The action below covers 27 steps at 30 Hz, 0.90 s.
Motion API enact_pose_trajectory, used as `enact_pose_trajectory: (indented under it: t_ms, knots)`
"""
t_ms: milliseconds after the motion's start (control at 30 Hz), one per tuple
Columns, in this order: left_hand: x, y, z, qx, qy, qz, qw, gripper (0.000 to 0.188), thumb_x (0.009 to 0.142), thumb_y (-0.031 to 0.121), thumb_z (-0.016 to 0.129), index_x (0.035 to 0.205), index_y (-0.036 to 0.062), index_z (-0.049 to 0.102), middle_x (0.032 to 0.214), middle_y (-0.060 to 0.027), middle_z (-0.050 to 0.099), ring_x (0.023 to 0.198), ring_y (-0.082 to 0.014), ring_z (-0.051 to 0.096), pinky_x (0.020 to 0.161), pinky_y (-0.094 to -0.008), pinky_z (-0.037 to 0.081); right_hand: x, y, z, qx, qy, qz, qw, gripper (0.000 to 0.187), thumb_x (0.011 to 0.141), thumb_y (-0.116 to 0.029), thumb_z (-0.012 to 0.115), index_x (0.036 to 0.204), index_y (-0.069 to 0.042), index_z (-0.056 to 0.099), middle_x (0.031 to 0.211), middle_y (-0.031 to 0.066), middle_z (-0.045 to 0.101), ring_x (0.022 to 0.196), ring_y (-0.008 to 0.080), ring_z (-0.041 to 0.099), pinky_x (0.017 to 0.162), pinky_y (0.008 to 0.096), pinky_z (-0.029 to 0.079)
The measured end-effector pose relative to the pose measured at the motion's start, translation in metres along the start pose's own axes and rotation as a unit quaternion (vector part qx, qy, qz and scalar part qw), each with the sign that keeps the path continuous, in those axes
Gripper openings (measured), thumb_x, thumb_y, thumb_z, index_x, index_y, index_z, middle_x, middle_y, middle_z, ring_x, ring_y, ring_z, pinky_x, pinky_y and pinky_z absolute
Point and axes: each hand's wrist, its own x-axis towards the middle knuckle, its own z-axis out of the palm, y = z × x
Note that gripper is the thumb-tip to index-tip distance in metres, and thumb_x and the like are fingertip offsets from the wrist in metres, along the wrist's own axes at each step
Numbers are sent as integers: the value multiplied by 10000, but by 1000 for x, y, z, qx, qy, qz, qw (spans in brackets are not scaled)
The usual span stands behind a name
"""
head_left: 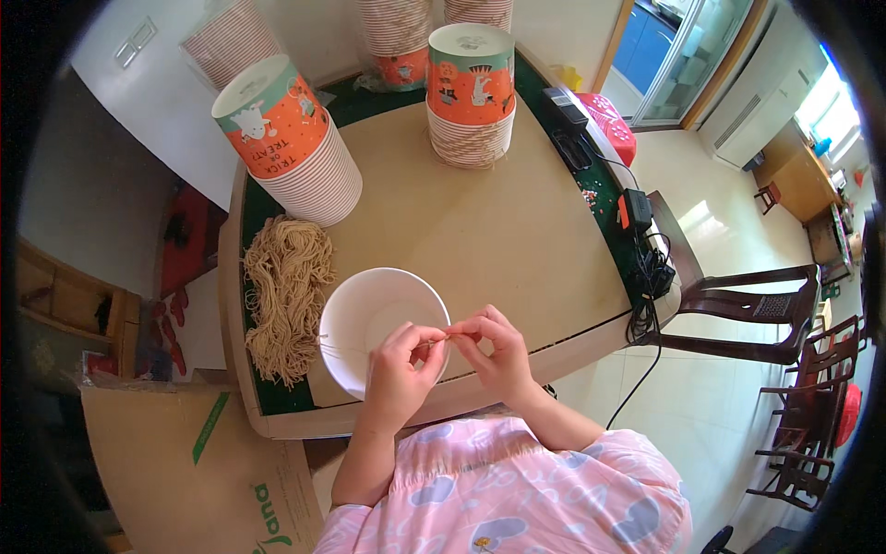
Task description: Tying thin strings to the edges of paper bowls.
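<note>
A white paper bucket [374, 300] stands open side up at the near edge of the table. One thin beige string [349, 349] runs from a spot on its left rim across the opening toward my hands. My left hand [403, 362] is over the bucket's near right side, thumb and fingers pinched on the string. Just beyond the right rim, my right hand [498, 349] pinches the string's end, its fingertips meeting those of the left. The exact spot between the fingertips is too small to make out. Left of the bucket lies a loose bundle of beige strings [288, 300].
Upside-down stacks of orange and green printed paper buckets stand at the back left [286, 138] and back centre [471, 92], with more wrapped stacks [395, 37] behind. Black cables and an adapter [637, 210] line the right edge. A cardboard box [175, 462] sits lower left; a wooden chair [752, 314] stands right.
</note>
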Motion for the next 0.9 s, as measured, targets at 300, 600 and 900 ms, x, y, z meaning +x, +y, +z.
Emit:
enact_pose_trajectory:
  t_ms: [300, 600, 900]
  knots:
    - [0, -3, 5, 76, 67, 43, 994, 69, 784, -14, 664, 839, 14, 633, 759, -51, 587, 619, -113, 572, 540, -249, 454, 3, 5, -2, 50, -75, 68, 994, 59, 890, -10, 600, 945, 10, 609, 908, 40, 546, 816, 99, 543, 733, 231, 450]
    - [-2, 4, -1, 70, 62, 35, 995, 96, 758, 18, 703, 824, 47, 641, 759, -32, 581, 540, -117, 486, 477, -267, 391, 2, 11, -1, 74, -69, 90, 991, 68, 907, -21, 595, 959, 19, 615, 945, 37, 545, 873, 94, 554, 773, 221, 455]
    - [-2, 3, 1, 81, 69, 50, 993, 94, 760, 36, 694, 812, 60, 620, 750, -39, 595, 520, -151, 497, 481, -298, 417, 2, 0, 4, 10, -17, 30, 999, 72, 844, 7, 634, 914, -5, 639, 829, 35, 562, 747, 106, 527, 674, 233, 435]
